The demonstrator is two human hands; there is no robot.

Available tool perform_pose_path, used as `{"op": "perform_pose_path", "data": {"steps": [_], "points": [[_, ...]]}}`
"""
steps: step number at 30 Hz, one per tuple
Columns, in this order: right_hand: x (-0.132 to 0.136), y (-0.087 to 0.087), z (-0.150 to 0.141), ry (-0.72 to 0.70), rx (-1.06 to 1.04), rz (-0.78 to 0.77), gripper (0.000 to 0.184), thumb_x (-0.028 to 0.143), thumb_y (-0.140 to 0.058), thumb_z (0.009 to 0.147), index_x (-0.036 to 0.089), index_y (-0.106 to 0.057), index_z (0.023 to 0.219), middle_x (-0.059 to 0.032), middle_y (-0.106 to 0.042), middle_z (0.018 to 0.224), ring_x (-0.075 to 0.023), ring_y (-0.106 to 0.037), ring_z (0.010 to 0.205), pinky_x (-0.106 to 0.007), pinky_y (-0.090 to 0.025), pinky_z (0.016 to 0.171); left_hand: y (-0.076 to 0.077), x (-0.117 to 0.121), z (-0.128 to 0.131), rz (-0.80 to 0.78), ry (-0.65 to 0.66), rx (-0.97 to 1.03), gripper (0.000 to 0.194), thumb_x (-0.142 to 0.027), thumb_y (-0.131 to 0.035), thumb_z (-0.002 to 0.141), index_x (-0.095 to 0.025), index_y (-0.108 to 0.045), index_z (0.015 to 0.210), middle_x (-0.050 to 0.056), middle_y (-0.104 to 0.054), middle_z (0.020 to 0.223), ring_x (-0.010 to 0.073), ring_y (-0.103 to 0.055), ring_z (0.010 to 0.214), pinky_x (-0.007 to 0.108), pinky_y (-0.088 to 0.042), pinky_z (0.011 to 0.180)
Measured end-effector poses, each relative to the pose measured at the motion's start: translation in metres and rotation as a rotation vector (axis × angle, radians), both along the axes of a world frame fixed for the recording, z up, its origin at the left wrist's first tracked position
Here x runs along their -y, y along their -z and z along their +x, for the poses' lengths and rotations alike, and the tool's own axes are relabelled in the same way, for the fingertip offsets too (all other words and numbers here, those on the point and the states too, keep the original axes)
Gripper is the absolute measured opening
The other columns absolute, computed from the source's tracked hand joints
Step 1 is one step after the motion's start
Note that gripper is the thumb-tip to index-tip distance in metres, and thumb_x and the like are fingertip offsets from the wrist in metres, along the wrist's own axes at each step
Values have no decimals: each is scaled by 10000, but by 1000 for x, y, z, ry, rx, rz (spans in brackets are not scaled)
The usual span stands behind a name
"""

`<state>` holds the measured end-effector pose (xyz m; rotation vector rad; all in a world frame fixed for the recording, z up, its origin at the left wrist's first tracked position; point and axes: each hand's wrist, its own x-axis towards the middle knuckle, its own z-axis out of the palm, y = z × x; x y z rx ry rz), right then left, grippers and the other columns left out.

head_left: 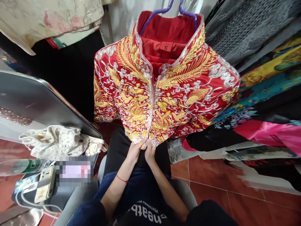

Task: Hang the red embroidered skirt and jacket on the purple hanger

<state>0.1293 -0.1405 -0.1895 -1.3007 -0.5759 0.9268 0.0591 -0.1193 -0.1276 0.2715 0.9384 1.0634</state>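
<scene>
Red and thick with gold and silver embroidery, the jacket [137, 108] is pinched at the bottom of its front by two bare hands: the left hand [134, 152] has its grip closed on one side of the opening, the right hand [150, 153] has its grip closed on the other, just beside it, with most of the fingers hidden from where I stand. My reading is that the step in hand is holding the two front edges together at the hem; whether any fastener sits under the thumbs, I cannot tell. The next move, I'd judge, calls for keeping those edges level and the pull gentle, sparing the stitching. Below the hands is the seated person's lap [116, 149]; above them the front runs up to a stand-up collar, open at the neck, where a red label [166, 46] shows an S and a purple hanger [158, 12] carries the jacket. Over on the person's left, a pale spotted cloth [56, 142], a plastic bottle [25, 166] and a cream block with socket holes [45, 182] lie near one another; on the right, other garments [258, 103] hang close by, above red floor tiles [207, 197].
</scene>
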Motion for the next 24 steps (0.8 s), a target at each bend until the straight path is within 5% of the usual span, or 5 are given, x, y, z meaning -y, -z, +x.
{"op": "perform_pose_path", "data": {"steps": [5,10,16,24], "points": [[2,3,2,-1,-114,12,312,453,-679,783,233,-682,1003,-45,-715,1052,-215,-617,1099,-334,-458,1001,8,-3,2,28,-42,-30,515,-204,-914,604,-148,-744,1087,98,-749,1165,242,-701,1086,335,-538,977],[-5,-1,-9,-50,-368,23,276,452,-749,756,208,-624,783,29,-572,657,-117,-516,632,-255,-440,619,16,-10,-5,80,-14,-98,378,-319,-899,630,-98,-748,896,54,-757,792,141,-656,600,265,-526,588],[-14,0,-13,-60,-510,-14,370,432,-824,655,219,-606,865,31,-601,725,-94,-485,585,-251,-433,561,25,-14,-11,86,-86,-136,448,-253,-906,613,-135,-764,1021,82,-775,1057,202,-713,981,305,-526,931],[-17,7,-7,-68,-606,-80,360,369,-845,602,206,-574,774,71,-523,624,-66,-434,514,-241,-428,512,36,-14,-11,136,-79,-276,458,-322,-924,565,-126,-773,950,77,-781,971,203,-714,919,304,-530,888]]}}
